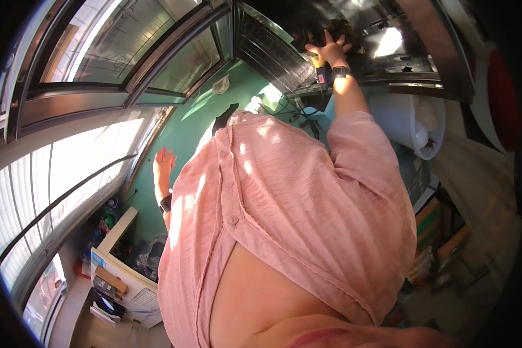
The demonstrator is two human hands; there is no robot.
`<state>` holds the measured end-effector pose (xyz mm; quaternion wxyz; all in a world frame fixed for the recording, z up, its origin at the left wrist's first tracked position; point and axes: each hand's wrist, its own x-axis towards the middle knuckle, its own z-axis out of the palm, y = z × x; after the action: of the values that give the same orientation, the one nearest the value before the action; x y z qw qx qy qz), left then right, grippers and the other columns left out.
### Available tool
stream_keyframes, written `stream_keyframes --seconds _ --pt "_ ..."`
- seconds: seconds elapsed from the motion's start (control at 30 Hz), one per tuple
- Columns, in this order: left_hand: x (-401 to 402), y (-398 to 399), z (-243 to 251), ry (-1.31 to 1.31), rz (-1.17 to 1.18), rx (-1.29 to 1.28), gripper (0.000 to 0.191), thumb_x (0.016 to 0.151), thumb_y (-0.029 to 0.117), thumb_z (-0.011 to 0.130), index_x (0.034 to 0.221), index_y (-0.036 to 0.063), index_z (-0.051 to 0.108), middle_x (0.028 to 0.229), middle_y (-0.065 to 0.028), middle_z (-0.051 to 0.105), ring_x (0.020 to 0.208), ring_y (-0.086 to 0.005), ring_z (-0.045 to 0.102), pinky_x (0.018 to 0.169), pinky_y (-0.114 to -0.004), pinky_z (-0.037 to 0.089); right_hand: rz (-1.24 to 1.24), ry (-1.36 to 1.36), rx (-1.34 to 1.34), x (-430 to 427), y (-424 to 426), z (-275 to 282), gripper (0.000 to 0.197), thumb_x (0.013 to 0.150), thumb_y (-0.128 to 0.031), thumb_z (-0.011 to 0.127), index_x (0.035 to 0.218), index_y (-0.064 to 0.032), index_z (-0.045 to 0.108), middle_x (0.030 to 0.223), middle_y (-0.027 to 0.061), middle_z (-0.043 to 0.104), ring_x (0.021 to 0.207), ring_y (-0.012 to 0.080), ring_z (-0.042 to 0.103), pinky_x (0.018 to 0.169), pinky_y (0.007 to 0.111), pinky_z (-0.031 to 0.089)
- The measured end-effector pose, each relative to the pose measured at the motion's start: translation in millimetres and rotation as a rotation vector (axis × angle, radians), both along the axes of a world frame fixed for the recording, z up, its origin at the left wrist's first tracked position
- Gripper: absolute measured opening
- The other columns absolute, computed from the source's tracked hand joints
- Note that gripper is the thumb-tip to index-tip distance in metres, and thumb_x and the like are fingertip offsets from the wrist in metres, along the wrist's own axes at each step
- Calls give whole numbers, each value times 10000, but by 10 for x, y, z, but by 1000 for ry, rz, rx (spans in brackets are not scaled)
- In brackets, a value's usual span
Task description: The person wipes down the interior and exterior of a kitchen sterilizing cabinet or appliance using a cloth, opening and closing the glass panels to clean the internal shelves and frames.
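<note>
My right hand [332,51] reaches forward at the top, its fingers spread over a dark brown, clumpy thing [342,29] on a dark, shiny metal surface [374,65]. Whether the fingers touch the clump is unclear. Below the fingers, a yellow thing [317,61] and a small dark box-like thing [323,78] show beside the wrist. My left hand [164,162] is at the left, beside my pink shirt, with fingers loosely bent and nothing visible in it. Both wrists wear a dark band; the one on the right has a watch-like face.
Framed glass panes [113,39] stand at upper left. A ribbed metal panel [278,56] adjoins the metal surface. Dark cables [302,114] lie below it. A white bucket [396,117] with pale things in it is at right. A white open box [126,278] is at lower left.
</note>
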<state>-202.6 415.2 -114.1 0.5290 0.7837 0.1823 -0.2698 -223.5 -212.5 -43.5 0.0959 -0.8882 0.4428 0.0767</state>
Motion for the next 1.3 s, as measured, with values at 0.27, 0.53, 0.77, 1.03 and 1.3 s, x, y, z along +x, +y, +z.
stream_keyframes --seconds 0.27,0.53,0.77,1.03,1.3 --pt "253 -524 213 -34 -300 26 479 811 233 548 1204 -24 454 927 -97 622 824 -170 620 681 -269 465 97 -146 -264 -91 -126 -193 598 713 -620 568 1170 -238 519 1242 129 384 1154 396 321 848 516 421" --pt "353 -109 111 -40 -351 40 457 817 231 577 1196 1 466 942 -103 629 819 -155 617 668 -275 475 19 -48 -329 -247 266 -178 513 820 -524 491 1128 -116 527 1193 158 437 1107 407 394 801 482 468" --pt "494 187 -28 -88 -484 13 453 810 229 584 1187 1 479 851 -85 636 749 -130 609 617 -247 465 -5 -102 -144 -670 764 -110 682 797 -589 437 1056 32 550 1088 248 519 1006 429 494 873 457 418" --pt "654 289 -57 -157 -603 41 454 804 237 591 1173 -10 496 819 -66 627 737 -123 590 608 -239 445 -154 -300 784 -1209 2096 -573 718 765 -561 538 1034 104 563 989 185 597 938 239 556 780 315 423" --pt "164 120 108 -100 -636 -86 464 817 237 582 1202 5 467 912 -85 621 799 -132 581 644 -255 451 108 -293 993 -1155 2698 158 532 790 -523 554 937 -18 630 800 80 635 751 158 582 712 301 461"
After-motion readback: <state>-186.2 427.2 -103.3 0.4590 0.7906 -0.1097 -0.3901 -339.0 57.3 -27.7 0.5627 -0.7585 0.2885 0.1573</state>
